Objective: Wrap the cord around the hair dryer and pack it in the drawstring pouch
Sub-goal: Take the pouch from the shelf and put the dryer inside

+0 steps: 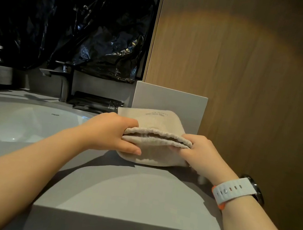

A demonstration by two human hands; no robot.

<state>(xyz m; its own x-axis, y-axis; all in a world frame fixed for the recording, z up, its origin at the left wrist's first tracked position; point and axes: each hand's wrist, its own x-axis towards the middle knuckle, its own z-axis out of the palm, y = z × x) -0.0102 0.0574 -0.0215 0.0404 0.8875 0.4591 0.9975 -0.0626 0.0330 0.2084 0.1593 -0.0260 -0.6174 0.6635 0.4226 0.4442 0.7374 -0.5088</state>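
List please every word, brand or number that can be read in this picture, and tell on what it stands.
Nothing can be read with certainty.
sink: small dark brand mark on its inner wall, too blurred to read.
drawstring pouch: pale printed logo near its far end, too blurred.
black packets beside the faucet: tiny white print, too small.
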